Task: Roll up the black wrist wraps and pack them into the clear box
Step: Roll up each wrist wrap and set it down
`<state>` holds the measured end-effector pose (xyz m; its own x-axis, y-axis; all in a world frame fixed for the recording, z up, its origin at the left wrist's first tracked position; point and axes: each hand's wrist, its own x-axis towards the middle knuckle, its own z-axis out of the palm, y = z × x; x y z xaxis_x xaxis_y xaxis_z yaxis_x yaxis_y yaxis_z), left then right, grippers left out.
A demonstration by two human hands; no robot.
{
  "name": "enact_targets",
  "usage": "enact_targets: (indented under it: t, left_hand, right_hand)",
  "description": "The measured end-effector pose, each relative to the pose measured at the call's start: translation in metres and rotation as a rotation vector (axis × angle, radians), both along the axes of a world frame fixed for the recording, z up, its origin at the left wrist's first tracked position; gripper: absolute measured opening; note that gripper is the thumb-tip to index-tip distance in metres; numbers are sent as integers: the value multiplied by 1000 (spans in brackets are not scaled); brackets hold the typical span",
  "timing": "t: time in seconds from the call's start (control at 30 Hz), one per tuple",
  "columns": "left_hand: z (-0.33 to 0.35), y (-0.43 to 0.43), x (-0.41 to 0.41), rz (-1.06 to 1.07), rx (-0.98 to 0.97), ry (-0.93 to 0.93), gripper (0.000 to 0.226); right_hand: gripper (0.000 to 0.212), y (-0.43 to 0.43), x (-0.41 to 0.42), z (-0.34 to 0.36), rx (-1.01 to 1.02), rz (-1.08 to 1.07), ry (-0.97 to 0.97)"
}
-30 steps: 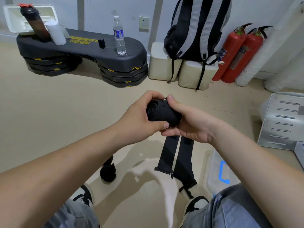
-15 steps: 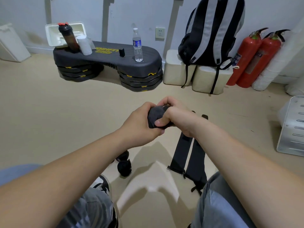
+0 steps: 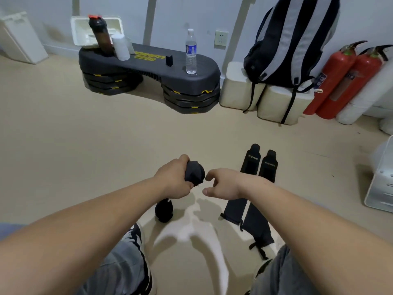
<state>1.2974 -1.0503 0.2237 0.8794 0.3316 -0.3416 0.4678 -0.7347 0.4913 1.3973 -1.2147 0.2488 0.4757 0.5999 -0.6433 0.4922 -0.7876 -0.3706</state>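
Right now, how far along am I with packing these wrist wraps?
Done: one rolled wrap lies on the floor. In hand: left hand grips a second roll; right hand holds nothing. Left: two flat wraps to roll, then packing; no clear box in view.

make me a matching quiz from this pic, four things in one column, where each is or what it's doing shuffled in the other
1 left hand
2 unrolled wraps
3 water bottle
4 backpack

A on the white blocks
B grips a rolled wrap
C on the step platform
D flat on the floor

Pairs: 1-B, 2-D, 3-C, 4-A
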Motion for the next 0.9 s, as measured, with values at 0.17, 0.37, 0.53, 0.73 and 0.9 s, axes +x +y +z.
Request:
enact_targets:
  t: [0.17,0.37,0.53,0.73,0.9]
  left_hand:
    - [-69,6,14,-19,-76,86,46]
    - [-148,28,32,-16,-22,240,43]
    - [-205,32,47,-9,54,311,41]
    - [-249,23,51,-206,295,469,47]
    - [-257,8,62,-228,338,414,45]
  right_hand:
    - [58,20,9,-33,-216,172,-14]
    - [49,51,34,-126,-231,143,85]
    - [42,45,49,-207,-175,-52,125]
    - [23,12,41,-274,35,-478,176]
    - [19,-14,43,-286,88,-675,4]
